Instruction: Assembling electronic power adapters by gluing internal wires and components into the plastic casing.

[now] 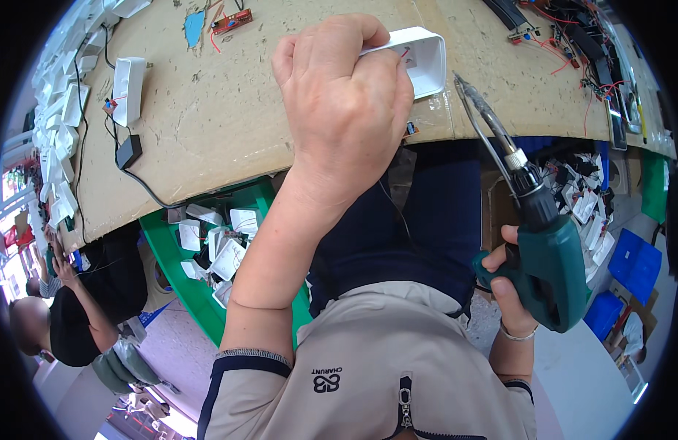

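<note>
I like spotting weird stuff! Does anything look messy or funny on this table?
Mostly no. The left hand grips a white plastic casing and the right hand a green soldering gun. Only the cardboard table cover looks scuffed, and red wires lie tangled at its far right.

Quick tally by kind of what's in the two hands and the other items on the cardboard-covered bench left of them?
White plastic housings: 2, one gripped in the left hand (held housing), one lying on the bench (second housing)
Green soldering guns: 1 (soldering gun), in the right hand
Black adapters: 1 (black adapter)
Red circuit boards: 1 (red circuit board)
Total: 5
</note>
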